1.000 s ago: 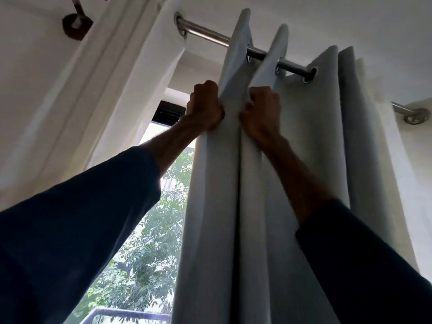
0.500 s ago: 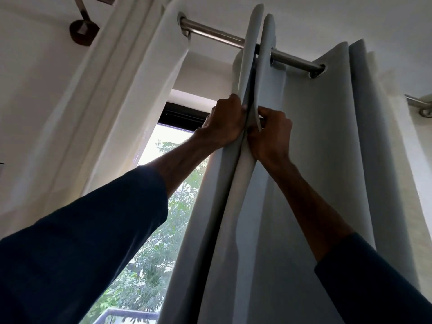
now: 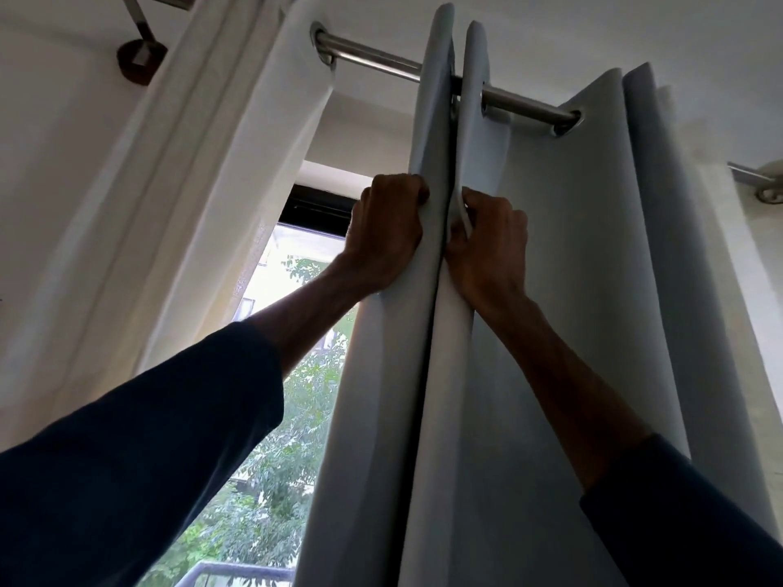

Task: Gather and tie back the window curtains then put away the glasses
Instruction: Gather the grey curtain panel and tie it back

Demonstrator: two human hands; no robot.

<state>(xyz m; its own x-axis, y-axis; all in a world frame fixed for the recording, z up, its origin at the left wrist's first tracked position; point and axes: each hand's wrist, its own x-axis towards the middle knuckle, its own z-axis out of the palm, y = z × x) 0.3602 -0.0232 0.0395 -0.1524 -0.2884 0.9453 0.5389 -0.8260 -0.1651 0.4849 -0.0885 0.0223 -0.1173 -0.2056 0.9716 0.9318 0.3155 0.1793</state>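
So I count two hands, left hand and right hand, two dark sleeves, two curtains, white curtain plus grey curtain, one metal rod, two wall brackets, one window.

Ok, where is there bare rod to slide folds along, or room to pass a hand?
Bare rod runs between the white curtain and the grey curtain; the window gap below is open. Crowded where left hand and right hand grip neighbouring folds.

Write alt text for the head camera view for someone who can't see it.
The left hand and right hand grip adjacent folds of a grey curtain below its metal rod. A white curtain hangs to the left, with green trees outside.
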